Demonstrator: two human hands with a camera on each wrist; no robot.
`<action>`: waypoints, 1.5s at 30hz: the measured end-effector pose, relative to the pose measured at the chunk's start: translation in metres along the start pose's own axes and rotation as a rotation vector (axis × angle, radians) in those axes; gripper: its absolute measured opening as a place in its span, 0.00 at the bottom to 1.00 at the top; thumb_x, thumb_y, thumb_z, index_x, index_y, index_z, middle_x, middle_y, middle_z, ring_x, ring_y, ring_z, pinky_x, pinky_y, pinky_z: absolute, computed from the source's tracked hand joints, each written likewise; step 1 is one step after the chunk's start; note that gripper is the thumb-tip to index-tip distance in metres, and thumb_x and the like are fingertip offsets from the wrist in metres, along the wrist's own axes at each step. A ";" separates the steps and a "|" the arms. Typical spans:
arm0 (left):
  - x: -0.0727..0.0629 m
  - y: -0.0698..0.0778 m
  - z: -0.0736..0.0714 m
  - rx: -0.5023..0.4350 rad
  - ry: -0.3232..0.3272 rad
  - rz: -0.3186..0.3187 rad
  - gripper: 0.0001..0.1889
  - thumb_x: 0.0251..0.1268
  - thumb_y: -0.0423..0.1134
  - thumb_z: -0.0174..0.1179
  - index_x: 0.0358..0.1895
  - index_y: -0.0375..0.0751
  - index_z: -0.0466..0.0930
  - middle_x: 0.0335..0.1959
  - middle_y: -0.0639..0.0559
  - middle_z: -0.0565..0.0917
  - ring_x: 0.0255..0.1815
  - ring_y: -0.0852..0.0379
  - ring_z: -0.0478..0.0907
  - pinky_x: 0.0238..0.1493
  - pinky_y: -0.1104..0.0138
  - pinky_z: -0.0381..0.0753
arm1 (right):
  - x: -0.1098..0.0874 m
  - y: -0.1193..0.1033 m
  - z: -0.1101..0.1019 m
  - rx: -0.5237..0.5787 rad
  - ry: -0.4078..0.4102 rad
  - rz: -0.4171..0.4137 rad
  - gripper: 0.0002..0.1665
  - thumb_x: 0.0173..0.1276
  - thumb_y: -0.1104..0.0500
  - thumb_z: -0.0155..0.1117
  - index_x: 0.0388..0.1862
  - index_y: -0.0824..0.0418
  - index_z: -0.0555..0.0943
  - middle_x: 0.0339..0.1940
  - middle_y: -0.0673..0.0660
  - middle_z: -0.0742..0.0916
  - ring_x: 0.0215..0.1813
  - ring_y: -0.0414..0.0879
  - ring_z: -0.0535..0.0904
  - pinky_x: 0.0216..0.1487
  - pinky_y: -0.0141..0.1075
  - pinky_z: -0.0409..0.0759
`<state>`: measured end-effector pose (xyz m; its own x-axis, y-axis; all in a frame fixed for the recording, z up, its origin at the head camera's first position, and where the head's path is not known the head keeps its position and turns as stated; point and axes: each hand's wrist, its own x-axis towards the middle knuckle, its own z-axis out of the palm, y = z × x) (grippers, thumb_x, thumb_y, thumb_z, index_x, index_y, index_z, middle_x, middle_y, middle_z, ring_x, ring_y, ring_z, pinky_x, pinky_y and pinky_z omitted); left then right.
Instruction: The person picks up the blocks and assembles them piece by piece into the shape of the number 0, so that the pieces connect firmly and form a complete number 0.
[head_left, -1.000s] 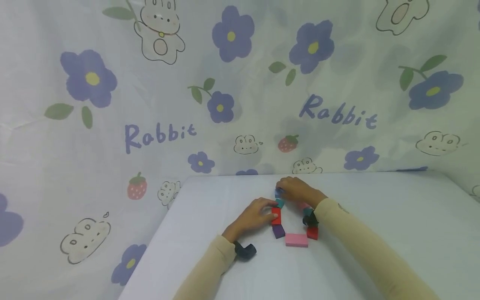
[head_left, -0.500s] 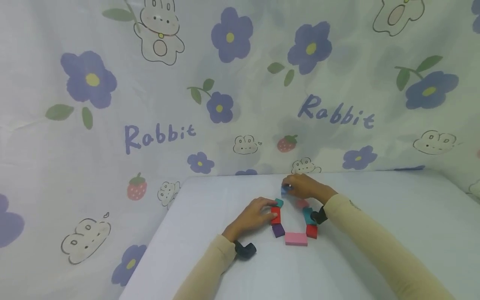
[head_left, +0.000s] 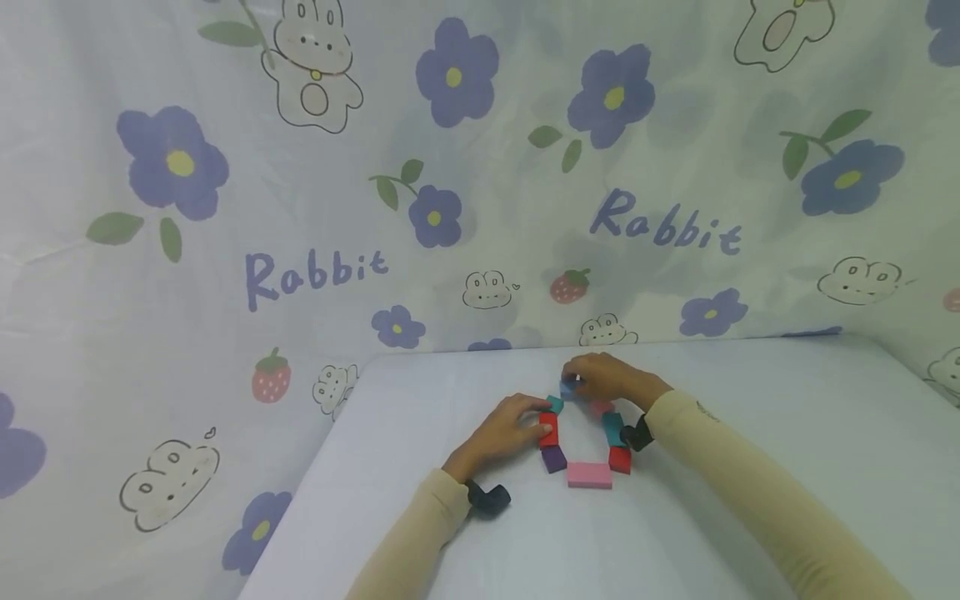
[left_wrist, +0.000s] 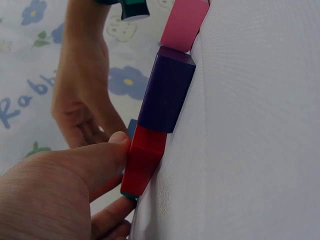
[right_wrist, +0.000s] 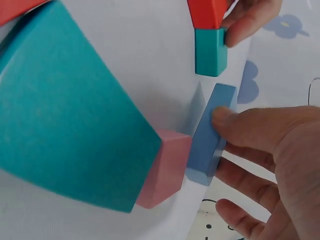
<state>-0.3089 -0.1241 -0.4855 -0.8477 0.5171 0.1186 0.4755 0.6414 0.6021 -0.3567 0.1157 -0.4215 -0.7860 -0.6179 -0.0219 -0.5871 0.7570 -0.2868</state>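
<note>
Small coloured blocks stand in a ring on the white table. My right hand (head_left: 609,377) pinches a blue block (right_wrist: 210,135) between thumb and fingers at the far side of the ring. One end of that block is right beside a small pink block (right_wrist: 167,167); a gap separates its other end from a small teal block (right_wrist: 211,52). On the left side, my left hand (head_left: 506,429) has its thumb against a red block (left_wrist: 145,155) and its fingers around by the small teal block. A purple block (left_wrist: 167,90) adjoins the red one.
A long pink block (head_left: 589,475) closes the near side of the ring. A second red block (head_left: 620,459) and a larger teal block (head_left: 613,429) form its right side. Behind the table (head_left: 712,367) hangs a printed curtain (head_left: 525,233).
My right hand has carried the blue block right, away from the small teal block, then lowered it towards the ring beside the small pink block. The left hand has stayed in place.
</note>
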 end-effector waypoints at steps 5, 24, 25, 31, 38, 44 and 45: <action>-0.001 0.001 -0.001 -0.006 0.001 0.004 0.23 0.70 0.54 0.60 0.65 0.54 0.76 0.65 0.55 0.78 0.70 0.53 0.69 0.72 0.52 0.67 | 0.001 -0.001 0.001 -0.003 -0.001 0.010 0.17 0.67 0.61 0.69 0.55 0.57 0.83 0.53 0.54 0.88 0.58 0.51 0.83 0.62 0.47 0.79; -0.002 0.004 -0.001 -0.026 -0.006 0.000 0.23 0.70 0.54 0.60 0.65 0.55 0.77 0.64 0.54 0.78 0.70 0.52 0.70 0.71 0.52 0.68 | -0.003 -0.006 0.004 0.015 -0.045 0.023 0.20 0.67 0.59 0.69 0.58 0.58 0.82 0.57 0.55 0.86 0.64 0.54 0.79 0.67 0.50 0.75; -0.002 0.004 -0.001 -0.029 -0.009 -0.003 0.23 0.70 0.54 0.60 0.65 0.55 0.77 0.64 0.54 0.78 0.70 0.52 0.69 0.72 0.52 0.67 | -0.003 -0.006 0.004 0.019 -0.043 0.022 0.20 0.67 0.60 0.69 0.58 0.59 0.82 0.57 0.55 0.86 0.65 0.55 0.79 0.67 0.50 0.75; -0.001 0.005 -0.002 -0.018 -0.011 -0.010 0.24 0.70 0.55 0.60 0.66 0.55 0.76 0.65 0.54 0.78 0.70 0.52 0.69 0.72 0.52 0.67 | -0.002 -0.006 0.005 0.045 -0.052 0.031 0.22 0.67 0.60 0.69 0.60 0.59 0.81 0.58 0.55 0.86 0.65 0.54 0.78 0.68 0.50 0.74; -0.001 0.005 -0.003 -0.017 -0.017 -0.016 0.24 0.70 0.55 0.60 0.66 0.54 0.76 0.65 0.54 0.78 0.70 0.53 0.69 0.73 0.52 0.66 | -0.002 -0.004 0.006 0.057 -0.047 0.030 0.22 0.66 0.59 0.70 0.59 0.58 0.82 0.56 0.54 0.87 0.62 0.52 0.81 0.66 0.48 0.76; -0.001 0.005 -0.002 -0.017 -0.013 -0.014 0.24 0.70 0.55 0.60 0.66 0.54 0.76 0.64 0.53 0.78 0.70 0.53 0.69 0.72 0.52 0.67 | -0.003 -0.003 0.006 0.069 -0.051 0.026 0.22 0.66 0.59 0.70 0.59 0.57 0.82 0.57 0.53 0.87 0.63 0.52 0.80 0.67 0.49 0.75; -0.001 0.005 -0.002 -0.017 -0.013 -0.012 0.24 0.70 0.55 0.60 0.66 0.54 0.76 0.64 0.53 0.78 0.70 0.53 0.69 0.72 0.52 0.67 | -0.003 -0.002 0.006 0.071 -0.052 0.028 0.22 0.66 0.59 0.70 0.59 0.57 0.82 0.57 0.53 0.87 0.63 0.52 0.80 0.67 0.49 0.75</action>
<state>-0.3061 -0.1224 -0.4809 -0.8502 0.5166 0.1008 0.4608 0.6379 0.6171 -0.3519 0.1142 -0.4269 -0.7895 -0.6086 -0.0798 -0.5486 0.7580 -0.3528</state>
